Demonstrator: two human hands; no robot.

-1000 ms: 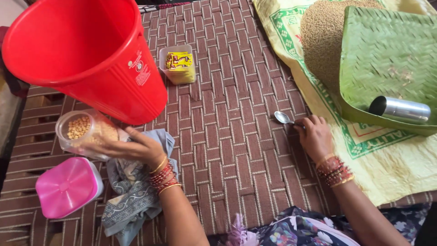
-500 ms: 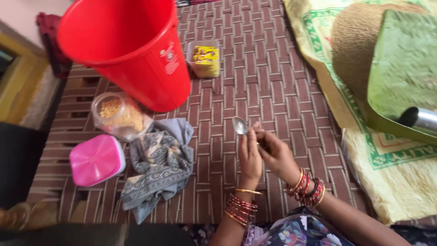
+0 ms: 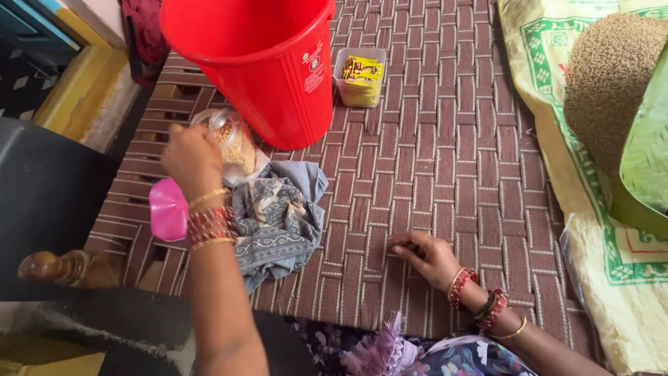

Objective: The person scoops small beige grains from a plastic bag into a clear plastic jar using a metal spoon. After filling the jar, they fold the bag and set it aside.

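While the left hand (image 3: 191,159) grips a clear jar (image 3: 233,143) of grain, half hiding it beside the red bucket (image 3: 268,66), the right hand (image 3: 424,256) rests curled on the woven cot (image 3: 445,139), its contents unseen.

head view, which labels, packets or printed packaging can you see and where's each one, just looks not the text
Label: small white and green printed patch on the red bucket's side, near the rim.
Yellow packets: stacked in a small clear square tub behind the bucket; yellow with red and dark print.
Printed sack: flat along the right edge, pale yellow with green border and red marks, under the grain heap.
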